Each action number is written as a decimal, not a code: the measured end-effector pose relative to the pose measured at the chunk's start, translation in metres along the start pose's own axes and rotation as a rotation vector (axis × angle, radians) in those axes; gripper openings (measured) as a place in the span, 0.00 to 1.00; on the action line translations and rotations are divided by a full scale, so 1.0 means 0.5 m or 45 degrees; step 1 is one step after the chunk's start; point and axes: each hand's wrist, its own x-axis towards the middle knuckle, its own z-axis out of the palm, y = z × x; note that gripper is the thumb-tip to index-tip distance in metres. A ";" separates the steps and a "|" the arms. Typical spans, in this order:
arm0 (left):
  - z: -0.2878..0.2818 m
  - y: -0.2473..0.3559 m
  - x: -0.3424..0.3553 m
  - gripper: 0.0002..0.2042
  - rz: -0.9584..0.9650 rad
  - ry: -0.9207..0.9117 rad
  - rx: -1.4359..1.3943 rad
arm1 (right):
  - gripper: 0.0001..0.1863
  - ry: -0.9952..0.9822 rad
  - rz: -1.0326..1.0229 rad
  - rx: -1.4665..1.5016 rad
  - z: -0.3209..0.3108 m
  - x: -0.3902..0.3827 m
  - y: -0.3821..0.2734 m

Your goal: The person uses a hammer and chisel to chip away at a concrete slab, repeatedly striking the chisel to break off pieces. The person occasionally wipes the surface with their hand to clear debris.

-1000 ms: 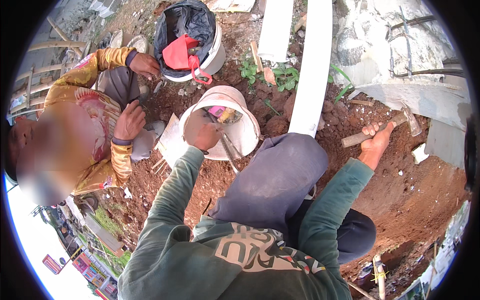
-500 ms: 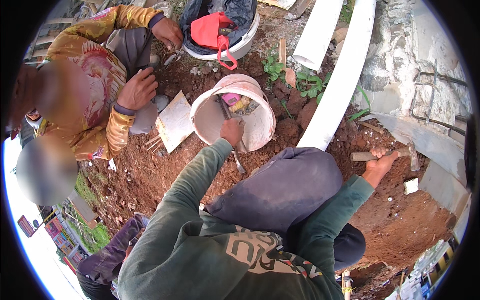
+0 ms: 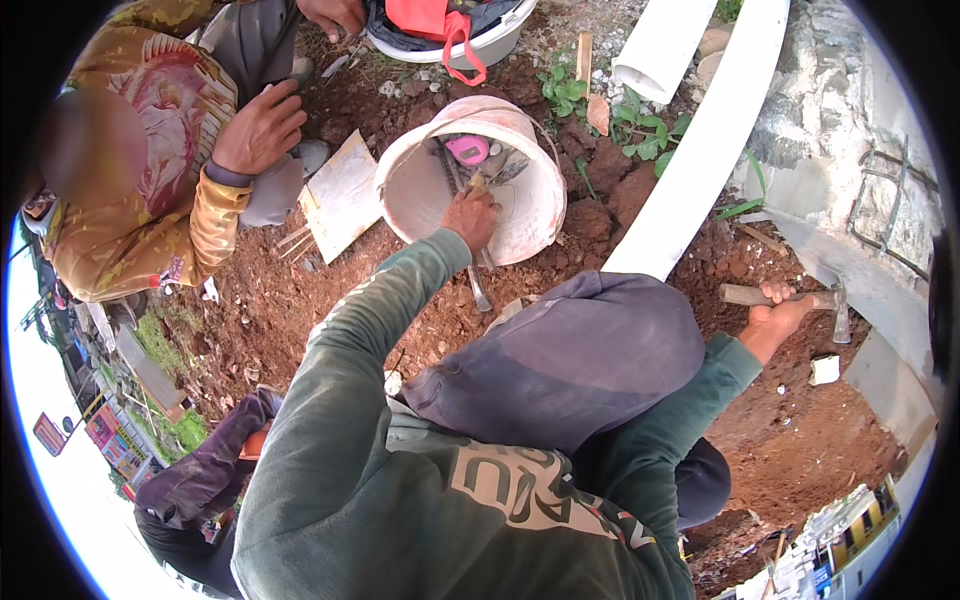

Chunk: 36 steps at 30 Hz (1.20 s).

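A whitish, dirt-smeared bucket lies tipped on the soil with its mouth toward me. My left hand reaches inside it, fingers curled closed; whatever they hold is mostly hidden. Beside those fingers are a pink tape measure and some small yellowish and grey items. A metal bar with a flattened end sticks out over the bucket's rim below my wrist. Off to the right, my right hand grips the wooden handle of a hammer, its metal head pointing right.
White pipes run from the back toward my knee. A co-worker's hand rests near a flat board. Farther back stands a black-lined tub with a red bag. At right, a rough wall has bent rebar.
The view has shifted slightly. My left hand remains in the bucket, now with its fingers closer to the small items by the tape measure. The right hand keeps its hold on the hammer.
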 end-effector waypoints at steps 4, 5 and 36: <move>-0.003 0.013 0.023 0.11 -0.239 0.190 -0.353 | 0.26 0.025 0.005 -0.003 -0.001 0.004 0.001; -0.001 0.009 0.061 0.11 -0.405 0.260 -0.494 | 0.26 0.017 0.002 -0.008 -0.001 0.005 0.001; -0.015 -0.085 0.079 0.08 -0.868 -0.337 -2.424 | 0.25 0.047 -0.034 -0.007 0.008 0.006 0.018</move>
